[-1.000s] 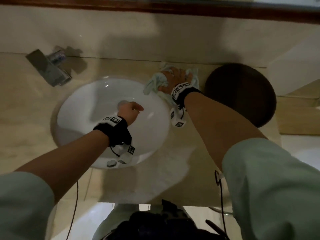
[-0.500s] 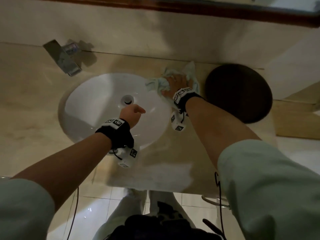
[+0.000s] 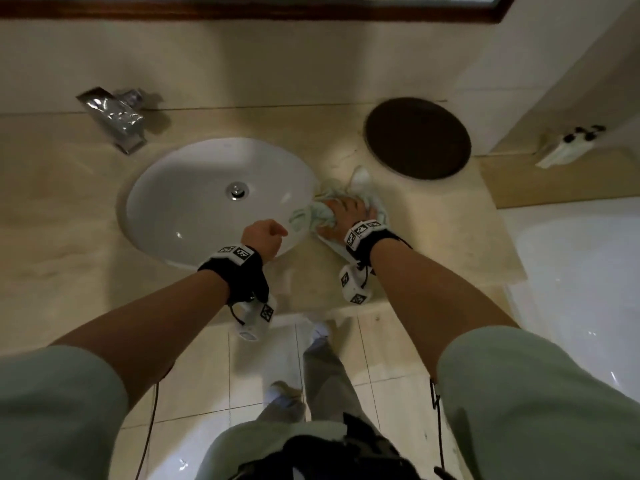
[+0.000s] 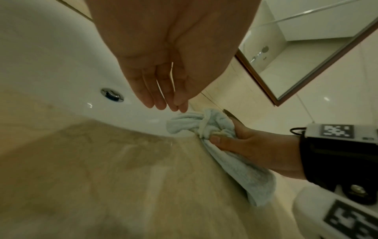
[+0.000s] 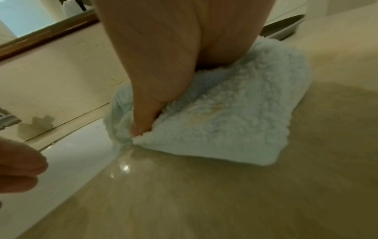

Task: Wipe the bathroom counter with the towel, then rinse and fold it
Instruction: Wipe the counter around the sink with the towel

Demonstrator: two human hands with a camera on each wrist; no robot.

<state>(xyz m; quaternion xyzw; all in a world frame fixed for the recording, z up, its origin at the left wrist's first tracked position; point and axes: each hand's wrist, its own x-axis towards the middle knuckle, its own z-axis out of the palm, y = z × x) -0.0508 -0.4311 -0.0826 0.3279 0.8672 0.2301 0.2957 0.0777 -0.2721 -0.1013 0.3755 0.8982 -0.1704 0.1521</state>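
Note:
A pale blue towel [image 3: 311,216] [image 4: 214,122] [image 5: 225,126] lies bunched on the beige counter [image 3: 433,237], just right of the white sink [image 3: 194,202], with one end over the rim. My right hand [image 3: 349,211] [image 4: 255,148] [image 5: 163,64] presses down on it, thumb and fingers curled into the folds. My left hand [image 3: 265,237] [image 4: 163,64] hovers over the basin's front right rim with relaxed fingers, holding nothing, a short gap from the towel.
A chrome faucet [image 3: 114,116] stands at the back left of the sink. A dark round dish [image 3: 419,138] sits behind the towel by the wall. A white bathtub [image 3: 581,271] lies to the right. The counter's front edge is near my wrists.
My right hand has dragged the towel from the back of the counter toward the front, along the sink's right rim. The left hand stays over the basin.

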